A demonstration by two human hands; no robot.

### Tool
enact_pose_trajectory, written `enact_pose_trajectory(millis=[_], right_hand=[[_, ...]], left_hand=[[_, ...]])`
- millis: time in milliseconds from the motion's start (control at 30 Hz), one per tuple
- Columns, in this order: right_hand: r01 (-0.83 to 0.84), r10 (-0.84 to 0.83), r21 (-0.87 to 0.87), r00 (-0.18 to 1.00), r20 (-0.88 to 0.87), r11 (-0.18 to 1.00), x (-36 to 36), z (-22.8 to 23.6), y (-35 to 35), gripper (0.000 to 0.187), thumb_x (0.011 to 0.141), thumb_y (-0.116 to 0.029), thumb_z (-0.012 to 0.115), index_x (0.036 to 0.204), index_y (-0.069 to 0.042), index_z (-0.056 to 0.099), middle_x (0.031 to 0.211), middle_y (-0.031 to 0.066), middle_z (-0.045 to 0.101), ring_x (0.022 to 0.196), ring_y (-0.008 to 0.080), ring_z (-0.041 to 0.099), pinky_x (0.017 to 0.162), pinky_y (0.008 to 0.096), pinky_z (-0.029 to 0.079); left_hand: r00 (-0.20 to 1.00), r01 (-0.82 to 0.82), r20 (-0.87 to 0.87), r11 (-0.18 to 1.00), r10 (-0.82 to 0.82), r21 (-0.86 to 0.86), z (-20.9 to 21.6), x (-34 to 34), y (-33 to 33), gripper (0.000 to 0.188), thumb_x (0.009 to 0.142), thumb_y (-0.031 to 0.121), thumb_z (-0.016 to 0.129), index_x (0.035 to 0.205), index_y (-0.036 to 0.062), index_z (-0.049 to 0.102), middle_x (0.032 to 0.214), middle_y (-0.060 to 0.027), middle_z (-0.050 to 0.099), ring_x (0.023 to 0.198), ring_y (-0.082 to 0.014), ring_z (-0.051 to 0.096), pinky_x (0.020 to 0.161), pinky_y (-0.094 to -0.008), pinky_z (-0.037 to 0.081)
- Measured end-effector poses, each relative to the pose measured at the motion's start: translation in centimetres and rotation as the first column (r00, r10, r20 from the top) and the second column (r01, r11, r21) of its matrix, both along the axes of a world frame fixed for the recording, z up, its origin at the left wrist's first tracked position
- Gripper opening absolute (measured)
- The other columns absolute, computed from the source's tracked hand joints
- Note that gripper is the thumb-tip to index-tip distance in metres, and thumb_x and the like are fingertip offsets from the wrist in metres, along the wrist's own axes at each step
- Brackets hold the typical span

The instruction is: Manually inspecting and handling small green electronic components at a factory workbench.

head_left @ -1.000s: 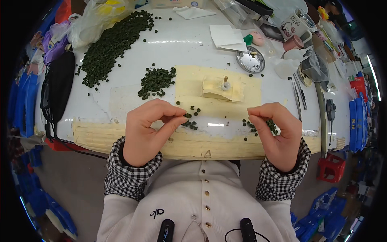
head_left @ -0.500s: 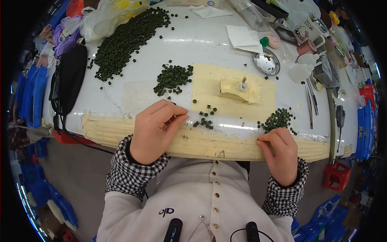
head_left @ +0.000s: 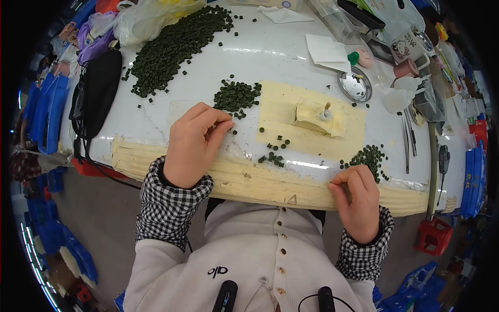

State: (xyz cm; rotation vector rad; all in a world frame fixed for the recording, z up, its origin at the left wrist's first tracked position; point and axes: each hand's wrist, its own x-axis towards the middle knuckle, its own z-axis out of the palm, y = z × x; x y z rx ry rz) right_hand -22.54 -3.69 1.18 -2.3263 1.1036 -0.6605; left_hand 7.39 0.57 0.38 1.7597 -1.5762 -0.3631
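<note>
**Both my hands at the near edge of the white tabletop, among small dark green pellets**

My right hand (head_left: 358, 205) rests on the strip of cream tape (head_left: 249, 179) that runs along the near edge of the white tabletop (head_left: 270, 57). Its fingers are curled together with the thumb pressed against them; whether a pellet sits between them I cannot tell. Just beyond its fingertips lies a small heap of dark green round pellets (head_left: 370, 157), close to the near right part of the tabletop.

My left hand (head_left: 193, 144) lies further left on the same near edge, wrist over the tape, fingers bent inward and the thumb meeting the fingertips. Again I cannot tell if anything is pinched there. Just beyond it sits a second small heap of green pellets (head_left: 236, 97), and a few loose green pellets (head_left: 274, 153) lie scattered between my two hands.

Past those, near the middle, a cream sheet (head_left: 312, 125) carries a small cream block with a pale peg standing in it (head_left: 317, 113). Further right is a round metal lid (head_left: 354, 86), and beyond it a folded white paper (head_left: 327, 52).

Toward the far left edge spreads a large pile of dark green pellets (head_left: 174, 47), with a black pouch (head_left: 99, 88) at the left edge.
</note>
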Motion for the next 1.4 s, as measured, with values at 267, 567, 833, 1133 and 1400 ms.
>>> enact_pose_trajectory(millis=[267, 567, 833, 1133, 1400], right_hand=[[-0.011, 0.02, -0.04, 0.97, 0.242, 0.999, 1.9, 0.2, 0.0, 0.015, 0.076, 0.009, 0.069, 0.087, 0.002, 0.061, 0.084, 0.0126, 0.066, 0.073, 0.0272, 0.064, 0.063, 0.0315, 0.051], [-0.072, -0.077, 0.331, 0.906, 0.416, 0.941, 2.8, 0.0, -0.2, 0.015, 0.079, 0.007, 0.071, 0.094, 0.003, 0.07, 0.088, 0.0107, 0.068, 0.078, 0.017, 0.066, 0.07, 0.0265, 0.053], [-0.444, -0.227, 0.593, 0.638, 0.736, 0.672, 2.8, -0.5, -0.6, 0.021, 0.091, 0.007, 0.059, 0.111, 0.008, 0.064, 0.097, 0.0144, 0.069, 0.093, 0.0191, 0.068, 0.081, 0.0278, 0.056], [-0.555, -0.322, 0.632, 0.557, 0.766, 0.541, 3.1, -1.0, -1.2, 0.019, 0.092, 0.004, 0.06, 0.111, 0.004, 0.06, 0.101, 0.014, 0.07, 0.096, 0.0199, 0.069, 0.082, 0.0289, 0.057], [-0.32, -0.199, 0.479, 0.624, 0.756, 0.817, 4.9, -1.1, -1.0, 0.018, 0.086, 0.006, 0.067, 0.103, 0.003, 0.066, 0.095, 0.0084, 0.064, 0.091, 0.0153, 0.064, 0.083, 0.0264, 0.052]], left_hand=[[0.998, 0.043, -0.036, 0.999, -0.042, 0.018, 0.0, 0.2, 0.0, 0.01, 0.086, -0.004, 0.063, 0.095, -0.0025, 0.068, 0.081, -0.0075, 0.058, 0.067, -0.0136, 0.056, 0.06, -0.0244, 0.045], [1.0, 0.028, -0.01, 0.999, -0.028, 0.046, 0.5, 0.4, 0.4, 0.012, 0.084, -0.006, 0.065, 0.095, -0.0034, 0.068, 0.087, -0.0072, 0.063, 0.071, -0.013, 0.059, 0.065, -0.0237, 0.047], [0.757, 0.163, -0.635, 0.985, -0.155, -0.046, 2.4, -3.7, 1.8, 0.019, 0.091, -0.001, 0.06, 0.11, -0.0049, 0.062, 0.094, -0.01, 0.066, 0.08, -0.0114, 0.062, 0.069, -0.0239, 0.051], [0.234, 0.334, -0.957, 0.939, -0.169, -0.085, 0.6, -6.9, 0.2, 0.023, 0.093, 0.001, 0.062, 0.115, -0.0046, 0.062, 0.101, -0.0117, 0.068, 0.089, -0.0141, 0.067, 0.08, -0.026, 0.055], [0.176, 0.316, -0.972, 0.944, -0.158, -0.096, -0.6, -6.8, -0.2, 0.025, 0.092, -0.002, 0.063, 0.116, -0.0048, 0.062, 0.105, -0.0133, 0.069, 0.092, -0.0156, 0.068, 0.083, -0.0266, 0.055]])
